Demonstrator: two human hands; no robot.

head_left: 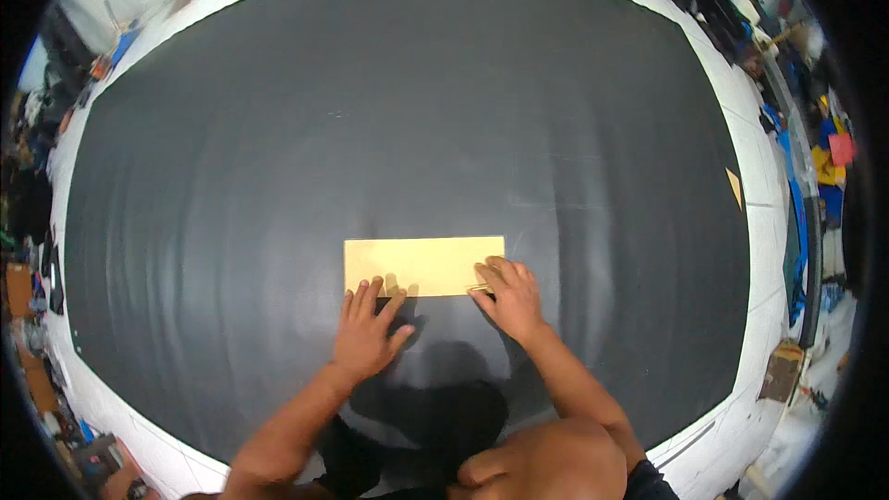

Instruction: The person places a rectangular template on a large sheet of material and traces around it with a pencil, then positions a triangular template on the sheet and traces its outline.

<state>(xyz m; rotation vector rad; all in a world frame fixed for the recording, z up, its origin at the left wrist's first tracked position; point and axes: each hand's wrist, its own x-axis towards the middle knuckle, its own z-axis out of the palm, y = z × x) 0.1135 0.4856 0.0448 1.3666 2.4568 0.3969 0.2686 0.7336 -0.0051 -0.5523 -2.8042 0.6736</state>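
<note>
1. From my remote seat I see a flat, oblong yellow panel (pixel 424 264) lying on a large black sheet (pixel 407 130), low and near the middle of my view, its long sides running left to right
2. The left hand (pixel 368 333) comes in from below with fingers spread wide; I see the fingertips over the panel's lower left part, across its near edge, while the thumb points out to the right over the black sheet
3. The right hand (pixel 512 299) sits at the panel's lower right corner, fingers bent over the right end and thumb at the near edge, with only a narrow space between thumb and fingertips
4. A thin light sliver (pixel 478 288) shows in that space; I cannot tell what it is, nor whether the fingers grip it
5. As for writing, I make out faint pale marks (pixel 335 114) on the sheet beyond the panel, too small for me to tell as letters or scuffs
6. A small yellow scrap (pixel 734 189) lies at the sheet's right rim, well apart from both hands
</note>
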